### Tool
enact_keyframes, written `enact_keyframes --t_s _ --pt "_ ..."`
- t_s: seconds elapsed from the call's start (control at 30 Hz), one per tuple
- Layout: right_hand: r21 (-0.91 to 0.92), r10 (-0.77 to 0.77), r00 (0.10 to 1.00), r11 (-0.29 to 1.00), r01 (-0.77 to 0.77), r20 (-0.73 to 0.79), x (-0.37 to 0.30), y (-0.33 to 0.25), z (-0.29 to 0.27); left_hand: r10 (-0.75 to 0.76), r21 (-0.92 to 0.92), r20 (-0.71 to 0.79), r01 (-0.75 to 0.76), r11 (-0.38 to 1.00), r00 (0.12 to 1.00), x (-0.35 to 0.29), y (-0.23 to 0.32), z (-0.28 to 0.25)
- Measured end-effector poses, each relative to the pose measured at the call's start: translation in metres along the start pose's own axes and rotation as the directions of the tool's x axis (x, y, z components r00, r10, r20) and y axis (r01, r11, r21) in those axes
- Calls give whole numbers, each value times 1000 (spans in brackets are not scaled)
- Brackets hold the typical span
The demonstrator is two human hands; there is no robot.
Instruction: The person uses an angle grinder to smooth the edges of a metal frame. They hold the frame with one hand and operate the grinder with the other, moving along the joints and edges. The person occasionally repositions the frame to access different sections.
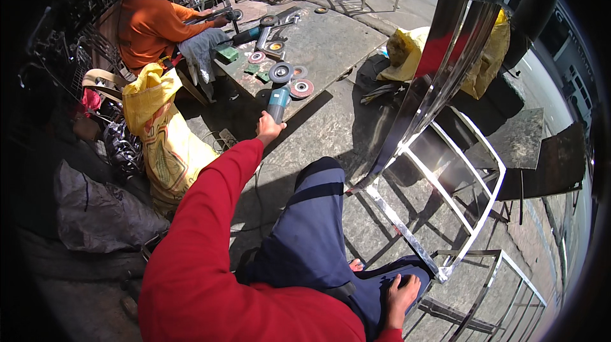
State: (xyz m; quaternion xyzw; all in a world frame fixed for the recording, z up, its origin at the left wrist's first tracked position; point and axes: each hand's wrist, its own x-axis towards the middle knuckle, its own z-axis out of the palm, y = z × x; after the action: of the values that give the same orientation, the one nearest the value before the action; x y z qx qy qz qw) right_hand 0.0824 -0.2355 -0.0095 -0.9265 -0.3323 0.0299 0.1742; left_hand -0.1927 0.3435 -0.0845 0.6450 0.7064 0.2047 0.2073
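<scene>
Seen from above, a red-sleeved left hand [270,127] reaches to the center of the frame and holds a teal angle grinder [277,103], fingers wrapped around its rear end. The grinder is at the near edge of a worn table [344,33], its wheel pointing toward the top of the frame, close to loose abrasive discs [301,88]. Whether it rests on the surface, or the wheel spins, cannot be told. At lower right, the right hand [402,294] lies on the thigh, fingers loosely bent, pinching nothing visible. A shiny metal frame [439,191] leans at right; a co-worker in orange [143,30] sits at upper left. Handling the grinder well likely calls for a firm grip behind the wheel, the wheel angled clear of the discs and legs, and the second hand brought in before any grinding.
</scene>
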Motion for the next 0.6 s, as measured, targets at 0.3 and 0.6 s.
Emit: enact_keyframes --t_s 0.3,0.6 --pt "15 -8 1000 1000 8 7 1 6 2 19 -33 -21 -20 999 1000 3 -3 -9" --pt "10 -24 998 1000 25 -57 2 2 2 23 46 2 -23 999 1000 0 0 -31"
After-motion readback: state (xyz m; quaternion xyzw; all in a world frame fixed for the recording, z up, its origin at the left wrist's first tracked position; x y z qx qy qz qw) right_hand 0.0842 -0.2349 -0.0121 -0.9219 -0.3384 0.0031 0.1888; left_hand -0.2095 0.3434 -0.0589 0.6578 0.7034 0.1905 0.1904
